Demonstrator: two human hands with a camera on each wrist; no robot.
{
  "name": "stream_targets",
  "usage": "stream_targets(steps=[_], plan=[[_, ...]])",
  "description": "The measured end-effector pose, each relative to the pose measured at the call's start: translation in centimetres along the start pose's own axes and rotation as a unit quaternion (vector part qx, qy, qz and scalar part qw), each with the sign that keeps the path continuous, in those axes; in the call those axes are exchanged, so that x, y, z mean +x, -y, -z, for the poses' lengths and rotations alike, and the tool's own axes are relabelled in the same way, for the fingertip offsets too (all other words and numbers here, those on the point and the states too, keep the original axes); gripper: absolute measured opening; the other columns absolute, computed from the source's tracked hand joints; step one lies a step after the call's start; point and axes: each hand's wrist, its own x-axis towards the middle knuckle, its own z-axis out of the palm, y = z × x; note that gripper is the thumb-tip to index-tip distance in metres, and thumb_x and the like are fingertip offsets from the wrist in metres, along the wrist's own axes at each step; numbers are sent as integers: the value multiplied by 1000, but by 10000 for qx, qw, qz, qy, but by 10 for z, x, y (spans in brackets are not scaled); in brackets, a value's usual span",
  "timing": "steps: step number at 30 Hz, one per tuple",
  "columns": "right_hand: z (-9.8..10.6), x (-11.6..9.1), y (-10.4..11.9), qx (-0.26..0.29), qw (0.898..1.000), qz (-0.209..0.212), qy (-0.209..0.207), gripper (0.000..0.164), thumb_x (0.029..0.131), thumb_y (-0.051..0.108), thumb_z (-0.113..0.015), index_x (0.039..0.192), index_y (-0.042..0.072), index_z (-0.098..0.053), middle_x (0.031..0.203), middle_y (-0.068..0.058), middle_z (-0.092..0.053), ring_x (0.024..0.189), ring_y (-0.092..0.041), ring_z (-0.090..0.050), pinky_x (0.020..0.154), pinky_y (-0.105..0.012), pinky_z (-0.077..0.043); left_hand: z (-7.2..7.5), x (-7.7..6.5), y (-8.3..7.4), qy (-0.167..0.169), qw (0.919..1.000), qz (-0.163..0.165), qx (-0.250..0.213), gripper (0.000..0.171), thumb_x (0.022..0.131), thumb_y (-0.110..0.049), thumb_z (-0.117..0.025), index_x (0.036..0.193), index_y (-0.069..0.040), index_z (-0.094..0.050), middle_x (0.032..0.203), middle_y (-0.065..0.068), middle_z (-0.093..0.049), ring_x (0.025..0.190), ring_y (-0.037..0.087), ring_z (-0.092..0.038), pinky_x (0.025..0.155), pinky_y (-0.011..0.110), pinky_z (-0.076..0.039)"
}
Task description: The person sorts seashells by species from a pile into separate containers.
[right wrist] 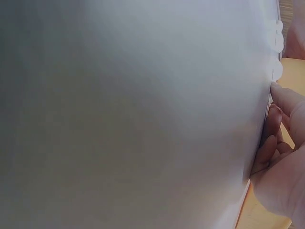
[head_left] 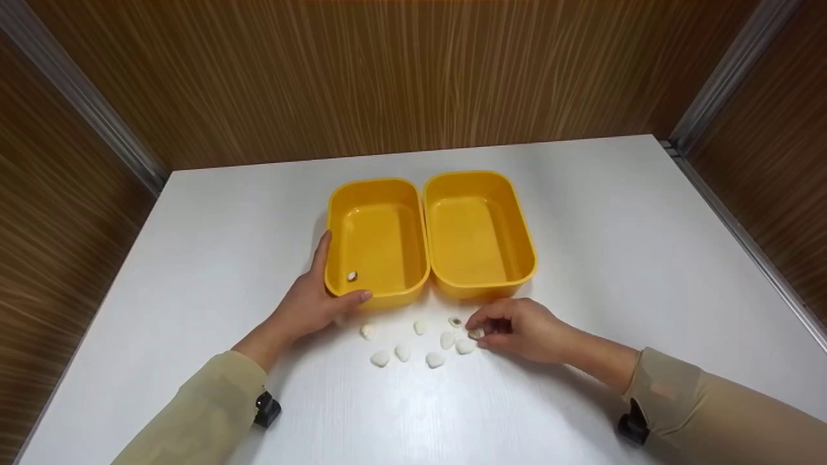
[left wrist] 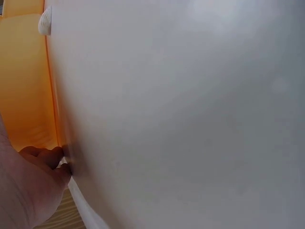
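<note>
Two yellow plastic bins stand side by side. My left hand (head_left: 310, 303) holds the near left corner of the left bin (head_left: 423, 248), with its fingers along the side wall and its thumb over the front rim. Inside that bin, near the front left corner, lies one small seashell (head_left: 352, 276). Just in front of the right bin (head_left: 531, 261), my right hand (head_left: 526, 329) pinches a brownish seashell (head_left: 476, 333) between thumb and forefinger, low over the table. Beside those fingertips lie a dark-centred shell (head_left: 455, 321) and a white shell (head_left: 465, 347).
Several more pale shells, among them a front one (head_left: 435, 360) and a left one (head_left: 380, 358), lie scattered on the white table (head_left: 258, 213) in front of the bins. Wood-grain panels (head_left: 413, 77) enclose the table at the back and sides.
</note>
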Motion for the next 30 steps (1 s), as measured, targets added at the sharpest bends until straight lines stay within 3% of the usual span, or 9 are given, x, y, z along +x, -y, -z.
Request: stream_targets(steps=[17, 30], plan=[[0, 1, -1, -209, 9998, -20, -11, 14, 93, 12, -84, 103, 17, -77, 84, 13, -63, 77, -6, -57, 70, -21, -49, 1, -1, 0, 1, 10000, -3, -21, 133, 80, -71, -82, 170, -36, 9, 149, 21, -55, 125, 33, -58, 115, 55, -40], [0, -3, -2, 101, 9998, 147, -38, 17, 91, 3, -82, 96, 15, -71, 85, 8, -63, 79, -11, -58, 70, -20, -48, -1, 0, -1, -26, 10000, 19, 52, 133, 80, -71, -82, 170, -34, 8, 147, 20, -57, 125, 34, -58, 116, 54, -40]])
